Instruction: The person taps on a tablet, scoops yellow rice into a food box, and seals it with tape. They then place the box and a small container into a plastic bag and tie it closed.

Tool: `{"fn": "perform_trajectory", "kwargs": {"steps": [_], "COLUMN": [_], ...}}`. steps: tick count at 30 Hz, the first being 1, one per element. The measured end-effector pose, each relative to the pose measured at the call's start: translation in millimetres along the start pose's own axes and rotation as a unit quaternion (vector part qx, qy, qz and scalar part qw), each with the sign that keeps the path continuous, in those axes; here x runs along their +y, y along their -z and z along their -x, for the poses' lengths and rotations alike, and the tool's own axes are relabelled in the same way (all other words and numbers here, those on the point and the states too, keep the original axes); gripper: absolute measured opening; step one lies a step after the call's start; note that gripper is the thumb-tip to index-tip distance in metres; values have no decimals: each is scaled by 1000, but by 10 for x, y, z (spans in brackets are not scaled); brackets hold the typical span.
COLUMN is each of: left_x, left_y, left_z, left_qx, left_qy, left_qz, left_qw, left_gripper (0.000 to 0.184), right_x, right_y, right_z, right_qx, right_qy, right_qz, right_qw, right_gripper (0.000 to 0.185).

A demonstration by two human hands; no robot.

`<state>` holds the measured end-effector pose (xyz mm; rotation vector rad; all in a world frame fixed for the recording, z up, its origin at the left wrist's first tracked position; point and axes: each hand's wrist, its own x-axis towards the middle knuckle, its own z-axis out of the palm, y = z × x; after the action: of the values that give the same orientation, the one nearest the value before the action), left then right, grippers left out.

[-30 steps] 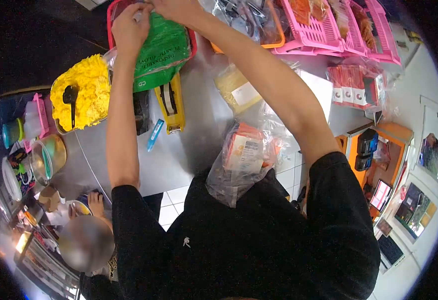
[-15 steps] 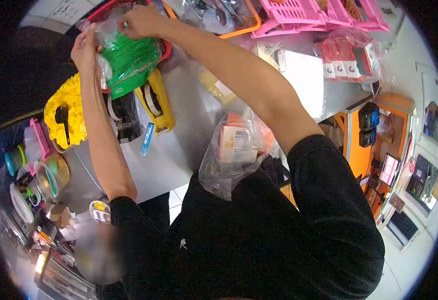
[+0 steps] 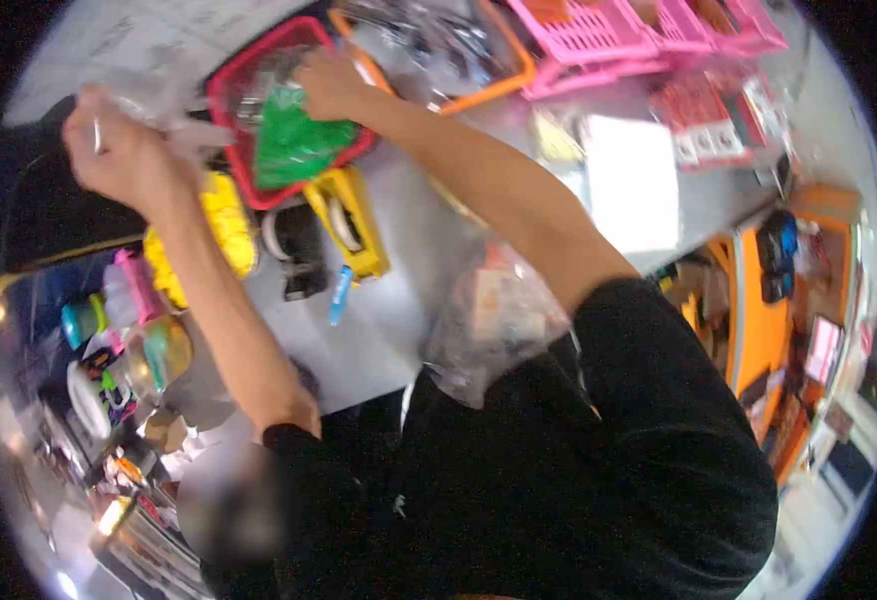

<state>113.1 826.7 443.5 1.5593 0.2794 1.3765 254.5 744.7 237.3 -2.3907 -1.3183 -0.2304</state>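
My left hand [image 3: 124, 155] is raised at the far left, blurred, its fingers closed on a clear plastic bag [image 3: 164, 100]. My right hand [image 3: 337, 88] is over the red basket [image 3: 221, 90], with curled fingers at the upper edge of a green plastic packet [image 3: 299, 140]. That packet lies inside the basket, partly behind the hand. Below the basket are a yellow tape dispenser [image 3: 367, 240], a black tape dispenser [image 3: 301, 265] and a small light-blue item [image 3: 341, 295]. A mass of yellow pieces [image 3: 221, 225] shows beside my left forearm.
An orange-rimmed basket [image 3: 519, 75] of plastic-wrapped items and pink baskets [image 3: 584, 40] stand along the far side. White paper [image 3: 631, 185] and red-and-white packs [image 3: 704, 120] lie at right. A clear bag with orange-and-white packs [image 3: 504, 305] rests near my body.
My left hand has pulled away to the left with the clear plastic. The green packet now sits lower in the red basket, and my right hand stays by it. The view has shifted.
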Motion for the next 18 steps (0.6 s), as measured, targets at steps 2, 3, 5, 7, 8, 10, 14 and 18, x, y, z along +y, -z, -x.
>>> {"fn": "perform_trajectory", "kwargs": {"steps": [2,3,5,7,8,10,14,18], "left_x": [63,456,384,156,98,382,839,1248], "left_y": [86,-201,-283,-247,-286,-336,-410,43], "left_z": [44,294,531,884,1041,1446,2240,2510], "left_qx": [-12,54,97,60,18,-53,-59,-35], "left_qy": [32,165,258,229,201,161,-25,77], "left_qz": [-47,69,133,137,136,103,-99,-117], "left_qw": [998,982,952,962,970,980,993,989], "left_gripper": [25,32,37,35,33,34,35,28], "right_x": [-335,-465,-626,-843,-892,-851,-603,-634], "right_y": [431,671,1239,1913,2125,2222,2470,2904], "right_z": [5,58,452,948,1125,1394,1779,2648], "right_qx": [128,187,49,62,80,105,88,97], "right_qy": [-8,14,-10,-53,-99,-113,-149,-102], "right_qz": [-299,-483,-748,-649,-542,-520,-584,-458], "right_qw": [946,855,662,756,831,840,793,878], "right_gripper": [44,46,40,35,30,29,28,40]}}
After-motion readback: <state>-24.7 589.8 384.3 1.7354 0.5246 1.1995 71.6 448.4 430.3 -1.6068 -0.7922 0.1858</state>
